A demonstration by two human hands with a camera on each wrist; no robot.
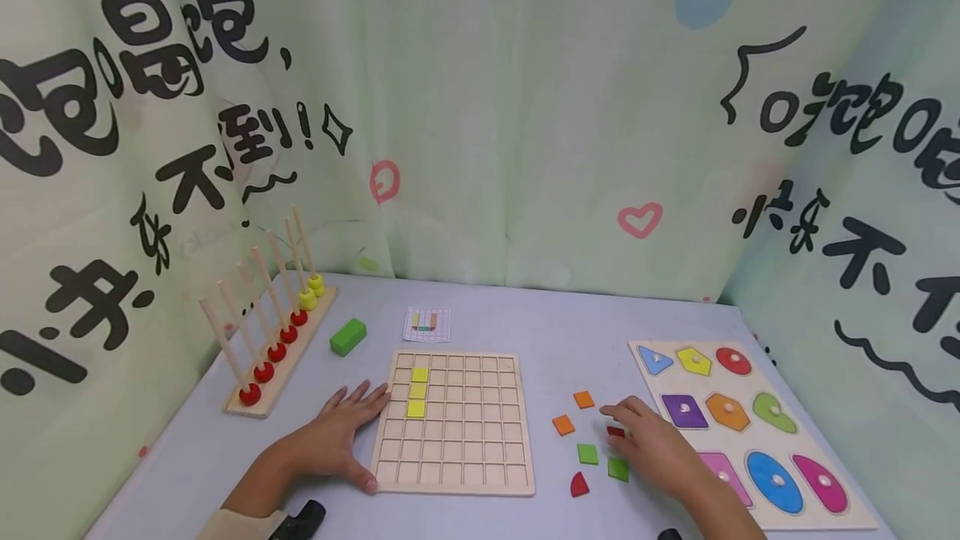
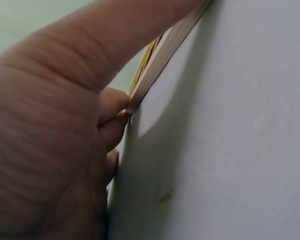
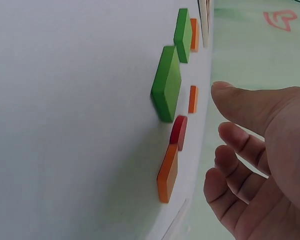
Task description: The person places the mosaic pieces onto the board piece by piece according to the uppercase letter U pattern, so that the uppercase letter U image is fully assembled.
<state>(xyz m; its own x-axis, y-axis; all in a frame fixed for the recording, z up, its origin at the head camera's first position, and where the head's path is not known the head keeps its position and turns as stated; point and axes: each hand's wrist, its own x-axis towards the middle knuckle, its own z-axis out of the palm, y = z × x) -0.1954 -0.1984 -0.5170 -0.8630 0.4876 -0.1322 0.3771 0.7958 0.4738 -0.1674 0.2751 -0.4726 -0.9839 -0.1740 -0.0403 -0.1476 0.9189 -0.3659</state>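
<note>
My left hand (image 1: 341, 432) rests at the left edge of a wooden grid board (image 1: 465, 457), fingers spread, thumb at the near corner. The left wrist view shows the thumb along the board's side. Three yellow square tiles (image 1: 417, 392) sit in a column in the grid's upper left. My right hand (image 1: 652, 448) hovers over loose tiles right of the board, fingers loosely bent, nothing between them. Near it lie green tiles (image 3: 166, 82), orange tiles (image 1: 563, 425) and a red quarter-round piece (image 1: 579, 485). Another red piece (image 1: 615, 432) is partly hidden by the fingers.
A shape puzzle board (image 1: 810, 432) lies at the right, under the right forearm's side. At the left stands a peg rack (image 1: 258, 402) with red and yellow beads. A green block (image 1: 348, 337) and a pattern card (image 1: 427, 325) lie behind the grid board.
</note>
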